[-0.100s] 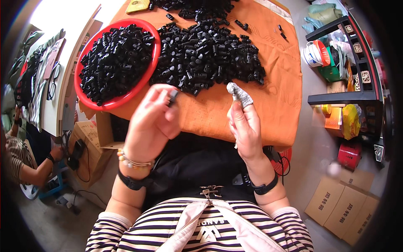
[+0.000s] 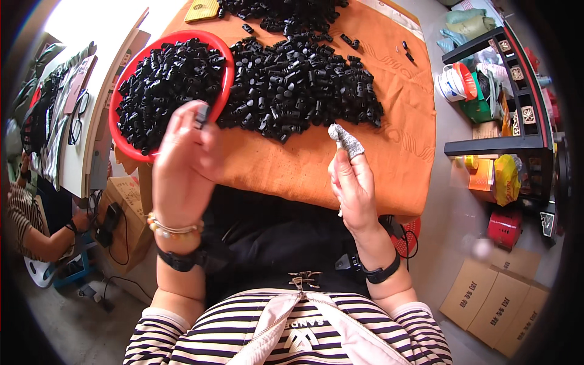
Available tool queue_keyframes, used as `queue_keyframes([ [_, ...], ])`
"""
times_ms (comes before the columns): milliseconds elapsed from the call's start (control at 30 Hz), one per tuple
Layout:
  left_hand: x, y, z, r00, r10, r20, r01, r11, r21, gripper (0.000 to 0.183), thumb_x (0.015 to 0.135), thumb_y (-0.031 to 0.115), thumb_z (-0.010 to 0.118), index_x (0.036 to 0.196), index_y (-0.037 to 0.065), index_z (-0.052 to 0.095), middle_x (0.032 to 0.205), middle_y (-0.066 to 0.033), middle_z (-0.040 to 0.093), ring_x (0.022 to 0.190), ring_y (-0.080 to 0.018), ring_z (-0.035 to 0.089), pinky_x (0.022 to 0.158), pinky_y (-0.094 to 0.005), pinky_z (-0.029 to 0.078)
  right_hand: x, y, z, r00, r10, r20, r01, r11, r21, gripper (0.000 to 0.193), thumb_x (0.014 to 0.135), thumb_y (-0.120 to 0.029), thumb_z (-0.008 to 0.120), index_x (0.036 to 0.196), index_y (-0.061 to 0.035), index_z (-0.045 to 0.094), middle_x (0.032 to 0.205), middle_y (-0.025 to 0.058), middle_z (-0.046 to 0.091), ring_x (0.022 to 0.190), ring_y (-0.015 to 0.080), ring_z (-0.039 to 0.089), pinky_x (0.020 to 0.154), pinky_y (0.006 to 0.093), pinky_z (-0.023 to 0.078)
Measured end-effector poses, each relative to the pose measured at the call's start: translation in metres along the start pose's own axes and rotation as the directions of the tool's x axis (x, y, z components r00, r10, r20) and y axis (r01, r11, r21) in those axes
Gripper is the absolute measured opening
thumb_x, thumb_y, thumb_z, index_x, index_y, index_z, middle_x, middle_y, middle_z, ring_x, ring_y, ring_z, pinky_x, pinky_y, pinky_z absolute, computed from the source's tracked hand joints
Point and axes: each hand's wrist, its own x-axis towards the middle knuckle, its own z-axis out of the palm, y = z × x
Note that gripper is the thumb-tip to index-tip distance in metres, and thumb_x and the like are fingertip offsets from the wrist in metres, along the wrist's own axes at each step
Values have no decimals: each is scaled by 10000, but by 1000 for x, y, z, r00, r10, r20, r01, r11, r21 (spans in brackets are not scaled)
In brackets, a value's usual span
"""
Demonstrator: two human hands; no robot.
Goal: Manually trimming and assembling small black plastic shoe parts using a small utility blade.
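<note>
My left hand (image 2: 185, 155), smeared by motion, pinches a small black plastic piece (image 2: 202, 115) at its fingertips. It is over the near right rim of a round red basin (image 2: 229, 79), which is heaped with similar black pieces (image 2: 170, 85). My right hand (image 2: 353, 188) is closed in a pinch over the near part of the orange-covered table. A grey knit finger cover (image 2: 351, 143) wraps its index finger. A thin pale stick-like thing shows by the thumb and below the palm; its kind is unclear. Beyond the hands lies a big pile of loose black pieces (image 2: 298, 85).
Another heap of black pieces (image 2: 280, 13) lies farther back on the orange cloth (image 2: 395, 140), near a yellow pad (image 2: 202, 9). A dark shelf (image 2: 493, 147) and cardboard boxes (image 2: 486, 298) stand at right. At far left shows a striped-sleeved arm (image 2: 58, 237), perhaps reflected.
My left hand has moved left with the black piece, from the table's near middle to the basin's rim. My right hand has hardly moved.
</note>
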Motion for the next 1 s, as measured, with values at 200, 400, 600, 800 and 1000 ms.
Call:
queue_keyframes([
  [200, 20, 50, -23, 961, 277, -21, -278, 960, -28, 414, 966, 174, 390, 1353, 67, 291, 1161, -169, 522, 843, -174, 584, 701, -257, 514, 4, 8, 1, 1000, -1, 3, 1, 998, -57, 392, 969, -213, 434, 1303, -9, 402, 780, -54, 400, 652, 26, 345, 584, 169, 324],
  [400, 11, 29, -28, 976, 217, 24, -218, 975, 55, 453, 951, 185, 419, 1358, 51, 275, 1008, -120, 580, 756, -143, 586, 639, -230, 506, 20, 23, 4, 965, -262, 13, 253, 916, -312, 491, 876, -180, 616, 1289, -10, 411, 759, -39, 429, 628, 38, 379, 583, 190, 377],
  [600, -5, -27, -2, 981, -193, 6, 189, 966, 177, 307, 915, 139, 475, 1197, 18, 453, 835, -23, 561, 674, -72, 538, 566, -196, 454, 43, 31, 12, 917, -398, -32, 297, 734, -611, 631, 731, -81, 728, 1278, -47, 415, 820, 99, 588, 744, 207, 599, 676, 318, 487],
  [800, -7, -53, 7, 930, -357, 82, 307, 881, 360, 243, 917, 130, 495, 1148, 55, 477, 852, 2, 561, 689, -57, 536, 625, -198, 459, 54, 26, 25, 923, -384, -26, 271, 696, -664, 572, 734, -91, 709, 1243, -37, 453, 944, 162, 620, 825, 281, 625, 709, 357, 497],
  [1000, -2, -64, 8, 946, -322, 28, 291, 886, 361, 275, 930, 165, 499, 1179, 57, 455, 922, -12, 564, 740, -65, 566, 669, -211, 487, 56, 30, 22, 925, -379, -15, 289, 731, -619, 508, 756, -55, 683, 1221, -43, 478, 882, 120, 623, 747, 206, 617, 642, 312, 497],
])
